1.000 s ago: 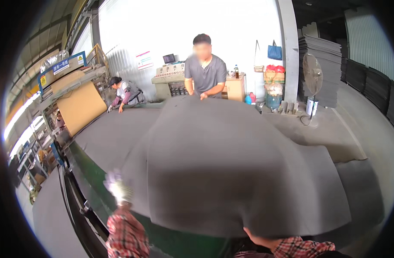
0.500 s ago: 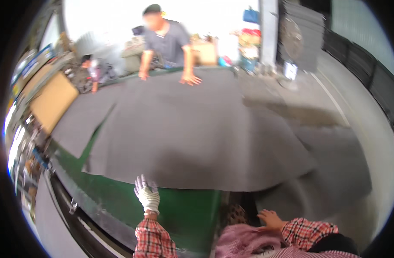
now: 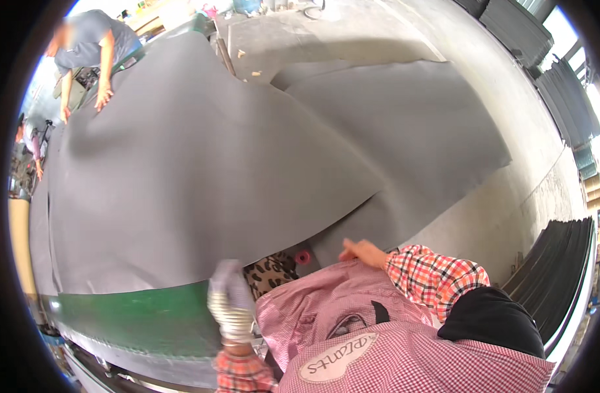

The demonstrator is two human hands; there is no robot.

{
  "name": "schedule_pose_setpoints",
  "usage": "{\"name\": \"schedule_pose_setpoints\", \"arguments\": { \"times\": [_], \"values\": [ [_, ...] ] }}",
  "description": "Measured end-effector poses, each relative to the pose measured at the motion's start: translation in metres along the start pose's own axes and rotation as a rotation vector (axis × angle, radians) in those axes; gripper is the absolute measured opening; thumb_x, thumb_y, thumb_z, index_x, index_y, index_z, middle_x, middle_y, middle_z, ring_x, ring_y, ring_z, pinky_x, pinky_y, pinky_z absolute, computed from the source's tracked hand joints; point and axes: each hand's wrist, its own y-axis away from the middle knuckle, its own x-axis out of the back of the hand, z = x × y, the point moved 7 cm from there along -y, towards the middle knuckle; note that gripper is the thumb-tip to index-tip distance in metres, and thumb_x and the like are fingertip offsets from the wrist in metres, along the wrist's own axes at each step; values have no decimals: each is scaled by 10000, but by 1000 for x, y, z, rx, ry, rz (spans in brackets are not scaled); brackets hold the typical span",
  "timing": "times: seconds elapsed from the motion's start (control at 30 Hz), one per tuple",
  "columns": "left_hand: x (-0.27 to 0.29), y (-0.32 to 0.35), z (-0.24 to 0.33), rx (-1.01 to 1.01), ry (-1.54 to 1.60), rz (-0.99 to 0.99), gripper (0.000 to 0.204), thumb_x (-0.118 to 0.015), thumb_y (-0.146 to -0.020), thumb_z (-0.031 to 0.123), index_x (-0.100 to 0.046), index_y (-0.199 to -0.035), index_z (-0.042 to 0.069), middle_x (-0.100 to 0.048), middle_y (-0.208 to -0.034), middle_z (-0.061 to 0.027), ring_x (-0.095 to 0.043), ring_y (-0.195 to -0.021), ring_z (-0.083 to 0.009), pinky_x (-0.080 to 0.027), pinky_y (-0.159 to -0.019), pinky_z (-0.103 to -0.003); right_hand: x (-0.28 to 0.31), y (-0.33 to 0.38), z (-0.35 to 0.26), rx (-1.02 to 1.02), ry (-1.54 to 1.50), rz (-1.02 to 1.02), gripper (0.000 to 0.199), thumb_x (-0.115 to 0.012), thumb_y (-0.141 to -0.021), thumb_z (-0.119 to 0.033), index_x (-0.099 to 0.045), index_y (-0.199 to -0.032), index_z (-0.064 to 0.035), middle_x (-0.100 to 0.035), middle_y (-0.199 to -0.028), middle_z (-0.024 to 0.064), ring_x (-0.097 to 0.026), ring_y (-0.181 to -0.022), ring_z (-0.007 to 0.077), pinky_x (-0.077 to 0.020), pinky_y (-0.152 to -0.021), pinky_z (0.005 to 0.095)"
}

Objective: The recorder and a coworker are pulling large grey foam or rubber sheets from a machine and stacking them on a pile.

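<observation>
A large dark grey sheet (image 3: 182, 170) spreads over a green-topped table (image 3: 136, 321), its right part sagging past the table's side. My left hand (image 3: 229, 295), in a whitish knitted glove, is at the sheet's near edge. Motion smears its fingers, so whether it grips the edge cannot be told. Bare and holding nothing visible, my right hand (image 3: 364, 254) hovers over the pink checked apron (image 3: 332, 281) at my front, fingers stretched and slightly apart. Beyond it, another grey sheet (image 3: 411, 131) lies low at the right, partly under the first.
A co-worker (image 3: 93, 42) leans over the far left, one hand (image 3: 103, 97) on the sheet. Another person shows at the left rim. Stacked dark sheets (image 3: 555, 281) stand at the right, beside the concrete floor (image 3: 496, 209). A leopard-print cloth (image 3: 273, 272) shows below the sheet.
The view has swung right and downward, bringing more of the floor and low sheet into sight. My left hand is now closer to my body; my right hand is lifted slightly from the apron.
</observation>
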Motion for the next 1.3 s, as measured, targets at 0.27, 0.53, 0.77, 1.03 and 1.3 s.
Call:
{"name": "schedule_pose_setpoints", "arguments": {
  "times": [0.27, 0.53, 0.77, 1.03, 1.3],
  "values": [
    [-178, 159, -109, 571, -545, -1505, 373, -489, -834, 347, -566, -1127, 129, -586, -1020, -181, -557, -974, -290, -424, -842, -350, 42, 51, -71, 323, 925, 190, 630, -719, -609, -385, -517, -1124, -83, -441, -1221, 140, -547, -954, 224, -362, -894, 366],
    [-161, 144, -131, 1086, 92, -595, 341, -543, -856, 172, -504, -1168, 39, -606, -973, -95, -576, -873, -176, -465, -756, -258, 59, 41, 8, -115, -123, 29, 439, -637, -678, -464, -658, -900, -85, -585, -1045, 43, -466, -1035, 227, -362, -868, 357],
    [-176, 132, -153, 1325, 597, -141, 343, -563, -820, 69, -449, -1143, 69, -511, -732, -18, -439, -517, -102, -400, -450, -235, 51, 49, -27, 428, 708, 264, 396, -579, -740, -441, -631, -909, -87, -587, -938, 36, -483, -949, 213, -370, -804, 347],
    [-184, 123, -164, 1111, -144, -361, 474, -629, -787, 245, -481, -1165, 0, -574, -896, -65, -533, -740, -143, -434, -670, -240, 92, 41, -21, 275, 603, 602, 227, -545, -758, -241, -558, -643, -47, -523, -572, 91, -527, -581, 241, -412, -617, 350],
    [-296, 40, -108, 781, 248, -247, 1020, -725, -699, 251, 14, -1368, 38, -141, -1411, -207, -204, -1291, -320, -208, -1039, -384, 149, 111, -56, 255, 134, 1035, 95, -588, -690, -88, -502, -665, -54, -509, -650, 126, -523, -615, 315, -428, -558, 386]
  ]
}}
